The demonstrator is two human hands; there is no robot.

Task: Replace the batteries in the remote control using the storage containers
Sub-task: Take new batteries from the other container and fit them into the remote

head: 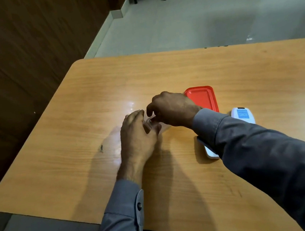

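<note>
While the right hand (pixel 172 109) curled its fingers (pixel 149 110) down toward a small clear container (pixel 150 124), thumb and forefinger looked pinched on something tiny at its mouth, though what sat between them was too blurred to tell. Beside it, the left hand (pixel 138 136) cupped that container from the near left side, fingers pressed together and wrapped round its wall, thumb lying across the front. Both hands met right over it, touching or nearly so.

Just behind the right wrist sat a storage container with a red lid (pixel 203 97), flat on the table and closed. To the right of that lay the remote control (pixel 242 114), white, back side up, a blue label showing on it. Its lower part ran under the right forearm, and a white end (pixel 211 152) came out below the sleeve; whether that was the same piece or a loose cover, I could not tell.

Both arms wore grey shirt sleeves (pixel 264 147), the left cuff buttoned. All of it rested on a light wooden table (pixel 102 87) with rounded corners, dark wood panelling (pixel 16 57) to the left and a pale tiled floor (pixel 191 18) beyond.
</note>
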